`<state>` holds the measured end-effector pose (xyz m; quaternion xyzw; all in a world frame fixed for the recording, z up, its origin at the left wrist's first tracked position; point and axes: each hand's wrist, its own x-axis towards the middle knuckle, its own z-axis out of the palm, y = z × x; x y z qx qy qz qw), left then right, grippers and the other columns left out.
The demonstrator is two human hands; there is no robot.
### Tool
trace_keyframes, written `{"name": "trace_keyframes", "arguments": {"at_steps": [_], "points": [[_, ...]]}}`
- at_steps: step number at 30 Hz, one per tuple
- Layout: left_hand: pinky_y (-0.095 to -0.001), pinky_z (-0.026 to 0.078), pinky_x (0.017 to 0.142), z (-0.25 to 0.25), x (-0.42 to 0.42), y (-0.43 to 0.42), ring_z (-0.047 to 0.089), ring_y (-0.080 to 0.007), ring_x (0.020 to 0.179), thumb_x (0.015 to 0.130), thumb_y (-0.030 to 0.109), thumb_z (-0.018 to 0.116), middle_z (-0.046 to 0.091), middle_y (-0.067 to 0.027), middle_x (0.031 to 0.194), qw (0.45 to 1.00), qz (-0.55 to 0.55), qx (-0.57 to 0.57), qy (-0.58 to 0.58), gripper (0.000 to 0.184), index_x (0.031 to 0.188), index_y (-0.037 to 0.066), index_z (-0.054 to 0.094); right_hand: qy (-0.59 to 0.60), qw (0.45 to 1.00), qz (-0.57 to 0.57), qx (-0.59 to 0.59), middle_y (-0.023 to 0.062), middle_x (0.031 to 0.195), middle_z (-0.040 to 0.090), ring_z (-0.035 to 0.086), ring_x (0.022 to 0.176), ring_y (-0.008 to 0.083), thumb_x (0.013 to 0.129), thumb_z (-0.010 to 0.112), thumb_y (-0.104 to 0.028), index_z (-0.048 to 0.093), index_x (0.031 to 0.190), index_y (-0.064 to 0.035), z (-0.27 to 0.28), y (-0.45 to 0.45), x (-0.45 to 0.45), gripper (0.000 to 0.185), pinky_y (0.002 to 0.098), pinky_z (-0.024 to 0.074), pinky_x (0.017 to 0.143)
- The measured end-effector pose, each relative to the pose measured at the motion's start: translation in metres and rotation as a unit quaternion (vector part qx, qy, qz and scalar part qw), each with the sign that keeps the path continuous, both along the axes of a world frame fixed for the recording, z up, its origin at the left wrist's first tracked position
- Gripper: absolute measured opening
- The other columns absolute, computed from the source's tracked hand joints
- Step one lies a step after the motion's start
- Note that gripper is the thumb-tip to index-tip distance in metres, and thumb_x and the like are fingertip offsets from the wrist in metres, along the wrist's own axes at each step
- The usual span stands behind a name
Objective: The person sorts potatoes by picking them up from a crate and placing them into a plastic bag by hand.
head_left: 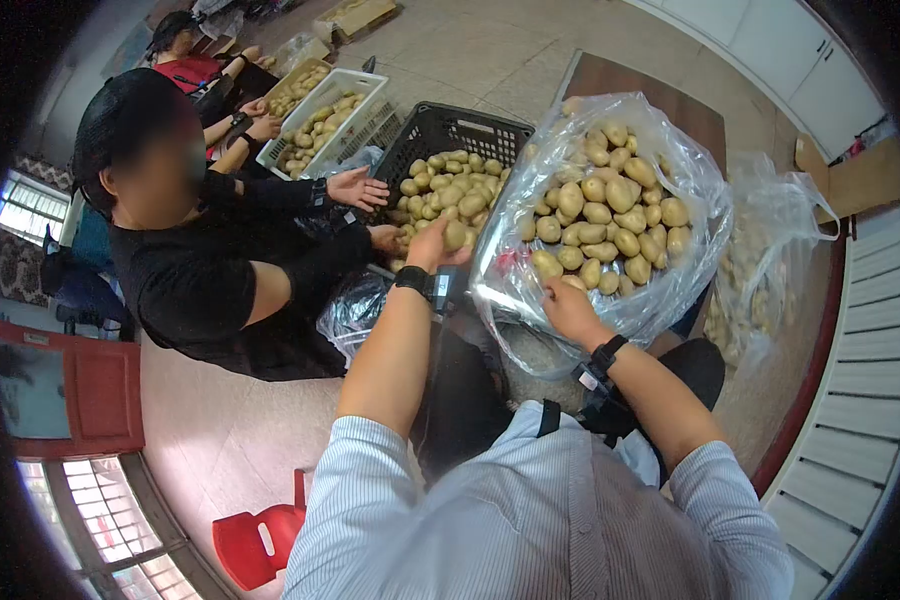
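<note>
At the near edge of a black plastic crate (pixel 422 130), my left hand (pixel 432 248) is closed around a potato (pixel 456 236). Many loose potatoes (pixel 460 188) fill that crate. To its right, a large clear plastic bag (pixel 705 215) lies spread open with a heap of potatoes (pixel 610 210) inside. My right hand (pixel 574 310) is at the bag's near side, its fingers curled beside the closest potatoes; what they grip, if anything, is hidden. A co-worker's open hand (pixel 358 188) hovers at the crate's left side, and their other hand (pixel 388 238) is close to my left one.
A co-worker in black (pixel 200 270) sits at my left. Beyond are a white crate (pixel 355 82) of potatoes and a person in red (pixel 192 72). A second filled plastic bag (pixel 765 260) stands at right. A red chair (pixel 245 550) is at lower left.
</note>
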<state>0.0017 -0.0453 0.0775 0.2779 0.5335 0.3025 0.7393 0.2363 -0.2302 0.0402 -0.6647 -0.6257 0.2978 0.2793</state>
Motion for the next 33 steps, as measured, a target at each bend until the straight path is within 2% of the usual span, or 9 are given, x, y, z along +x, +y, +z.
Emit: {"name": "trace_keyframes", "arguments": {"at_steps": [3, 8, 12, 19, 23, 26, 29, 31, 33], "points": [[-0.04, 0.06, 0.058, 0.001, -0.003, 0.001, 0.063, -0.0313, 0.089, 0.094, 0.032, 0.051, 0.054, -0.0183, 0.114, 0.999, 0.007, 0.024, 0.037, 0.042, 0.119, -0.002, 0.047, 0.031, 0.999, 0.012, -0.019, 0.0243, 0.094, 0.064, 0.06, 0.089, 0.0421, 0.084, 0.052, -0.013, 0.06, 0.103, -0.0021, -0.002, 0.002, -0.01, 0.022, 0.0488, 0.0467, 0.078], [-0.041, 0.06, 0.057, 0.009, -0.003, -0.001, 0.062, -0.0315, 0.09, 0.094, 0.03, 0.051, 0.053, -0.019, 0.115, 0.995, 0.001, 0.036, 0.097, 0.043, 0.118, -0.005, 0.047, -0.084, 0.985, 0.15, 0.028, 0.0181, 0.095, 0.062, 0.06, 0.089, 0.0397, 0.078, 0.049, -0.004, 0.059, 0.1, -0.0034, -0.017, 0.01, -0.02, 0.024, 0.0461, 0.0484, 0.075], [-0.042, 0.06, 0.056, 0.005, -0.003, -0.002, 0.062, -0.0319, 0.092, 0.093, 0.029, 0.051, 0.052, -0.0202, 0.116, 0.988, 0.01, 0.062, 0.14, 0.044, 0.118, -0.007, 0.046, -0.104, 0.982, 0.159, 0.014, 0.0202, 0.097, 0.062, 0.061, 0.087, 0.0408, 0.081, 0.049, -0.007, 0.059, 0.095, -0.0034, 0.004, 0.011, -0.022, 0.017, 0.0496, 0.0483, 0.075], [-0.041, 0.06, 0.056, -0.035, -0.015, 0.014, 0.062, -0.0306, 0.09, 0.092, 0.027, 0.053, 0.052, -0.0198, 0.115, 0.997, 0.016, 0.042, 0.056, 0.044, 0.116, -0.009, 0.047, -0.201, 0.968, 0.145, 0.053, 0.0149, 0.129, 0.05, 0.064, 0.088, 0.0345, 0.085, 0.046, -0.007, 0.054, 0.115, -0.0077, 0.012, 0.018, -0.021, 0.032, 0.0453, 0.0519, 0.073], [-0.0364, 0.061, 0.056, -0.046, -0.018, 0.016, 0.064, -0.0294, 0.082, 0.091, 0.027, 0.053, 0.054, -0.0223, 0.113, 0.959, -0.076, 0.166, 0.219, 0.047, 0.114, -0.014, 0.049, -0.235, 0.96, 0.14, 0.058, 0.012, 0.134, 0.047, 0.065, 0.085, 0.0308, 0.085, 0.048, -0.009, 0.055, 0.118, -0.0093, 0.016, 0.022, -0.024, 0.034, 0.0419, 0.0534, 0.072], [-0.0386, 0.059, 0.06, -0.05, -0.024, 0.017, 0.065, -0.0274, 0.082, 0.09, 0.032, 0.056, 0.058, -0.0222, 0.108, 0.954, -0.077, 0.206, 0.206, 0.048, 0.108, -0.012, 0.055, -0.257, 0.956, 0.134, 0.037, 0.0135, 0.132, 0.048, 0.065, 0.084, 0.0307, 0.084, 0.049, -0.01, 0.057, 0.113, -0.0096, 0.019, 0.023, -0.026, 0.03, 0.042, 0.0533, 0.071], [-0.0415, 0.055, 0.066, -0.041, -0.029, 0.018, 0.067, -0.0306, 0.081, 0.087, 0.035, 0.058, 0.065, -0.0212, 0.098, 0.902, -0.128, 0.284, 0.299, 0.044, 0.098, -0.008, 0.062, -0.282, 0.95, 0.133, 0.032, 0.0139, 0.127, 0.051, 0.065, 0.081, 0.0301, 0.083, 0.051, -0.011, 0.058, 0.107, -0.0096, 0.018, 0.021, -0.025, 0.024, 0.042, 0.053, 0.069], [-0.0449, 0.051, 0.073, -0.031, -0.031, 0.021, 0.064, -0.0366, 0.09, 0.074, 0.029, 0.068, 0.066, -0.02, 0.094, 0.628, -0.356, 0.392, 0.57, 0.036, 0.099, 0.005, 0.063, -0.287, 0.949, 0.128, 0.034, 0.0137, 0.123, 0.052, 0.065, 0.08, 0.0299, 0.083, 0.051, -0.011, 0.057, 0.103, -0.0091, 0.016, 0.02, -0.023, 0.021, 0.0417, 0.0527, 0.068], [-0.0447, 0.052, 0.071, -0.038, -0.035, 0.026, 0.065, -0.0365, 0.086, 0.074, 0.029, 0.067, 0.066, -0.0197, 0.09, 0.617, -0.376, 0.375, 0.581, 0.034, 0.098, 0.005, 0.063, -0.292, 0.948, 0.125, 0.035, 0.0134, 0.12, 0.053, 0.064, 0.079, 0.0298, 0.082, 0.052, -0.011, 0.057, 0.1, -0.0086, 0.01, 0.018, -0.021, 0.019, 0.0413, 0.0523, 0.067]]}}
